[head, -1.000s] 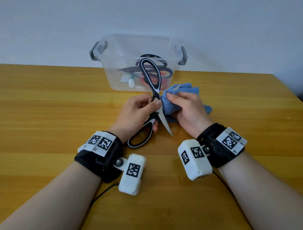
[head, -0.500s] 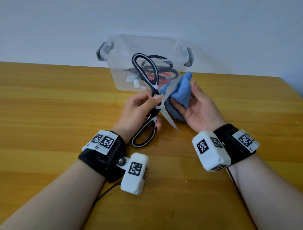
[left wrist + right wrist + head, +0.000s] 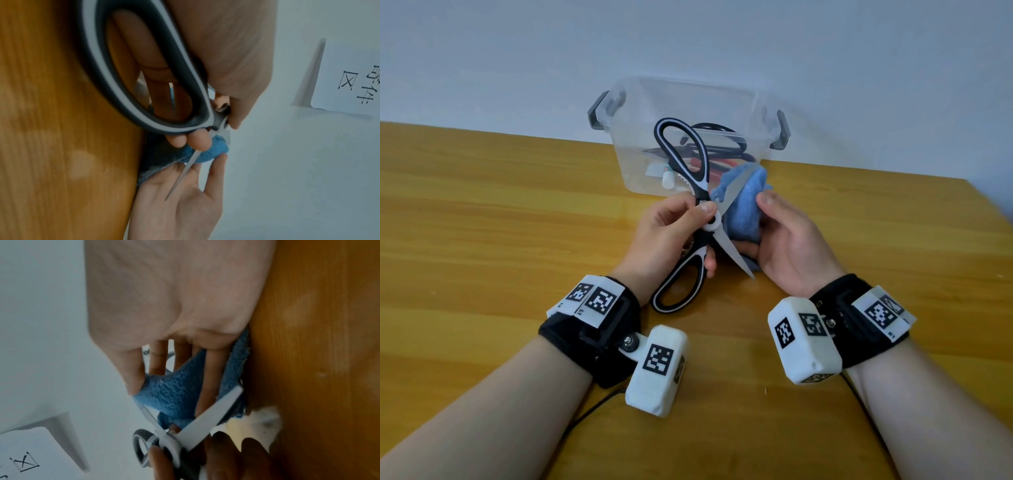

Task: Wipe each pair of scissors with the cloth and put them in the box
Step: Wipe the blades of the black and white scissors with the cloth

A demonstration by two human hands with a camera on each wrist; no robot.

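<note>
**Open blades straddle the cloth**

Your left hand (image 3: 671,233) pinches the kitchen scissors (image 3: 697,212) at the pivot, blades spread: one angles up toward the clear box (image 3: 756,113) at the table's (image 3: 482,222) far edge, one points back at you. Your right hand (image 3: 787,246) cups the blue cloth (image 3: 743,209) just right of them, against the upper blade. I judge the wipe runs along that blade.

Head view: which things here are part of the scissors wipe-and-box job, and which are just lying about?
In the job:
- black-and-white scissors, blades open, held at the pivot by the left hand
- blue cloth, held in the right hand
- clear box, other scissors already inside

Lying about:
- wooden table
- paper sign on the wall
</note>
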